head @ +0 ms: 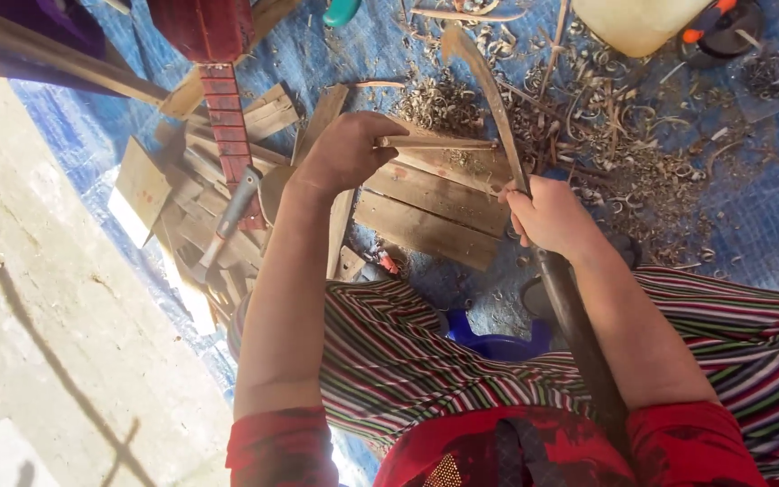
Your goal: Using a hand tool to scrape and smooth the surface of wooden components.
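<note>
Left hand grasps thin wood strip; right hand clenches long curved blade. Shavings (many) indicate carving well underway, strip unfinished.

Left hand closed around the near end of a thin wooden stick, which runs out sideways from its fingers. Right hand gripping a long curved blade; blade extends up past the fingers and crosses the stick's far end, handle running back under the forearm. Flat wooden planks lie just below both sets of fingers. Wood shavings scattered beyond the fingertips on a blue tarp. Hammer off to the left hand's outer side.
</note>
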